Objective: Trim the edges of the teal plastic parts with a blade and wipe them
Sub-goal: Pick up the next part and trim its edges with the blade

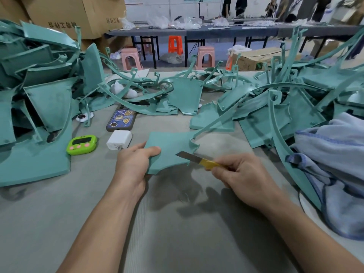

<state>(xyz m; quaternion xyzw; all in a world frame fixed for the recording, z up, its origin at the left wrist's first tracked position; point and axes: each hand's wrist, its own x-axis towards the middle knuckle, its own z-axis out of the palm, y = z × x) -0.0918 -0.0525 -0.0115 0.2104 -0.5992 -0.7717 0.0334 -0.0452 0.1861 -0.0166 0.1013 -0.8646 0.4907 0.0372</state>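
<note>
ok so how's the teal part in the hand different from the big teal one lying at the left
The held teal part is smaller and gripped by the left hand, with the blade over it. The big teal part lies on the table, untouched. Both are teal plastic.

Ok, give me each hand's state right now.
Left hand: grips the teal plastic part.
Right hand: pinches the yellow-handled blade.

Bright even indoor light, soft shadow beneath teal part (167,152), wide-angle bowing at edges, background blurred.
</note>
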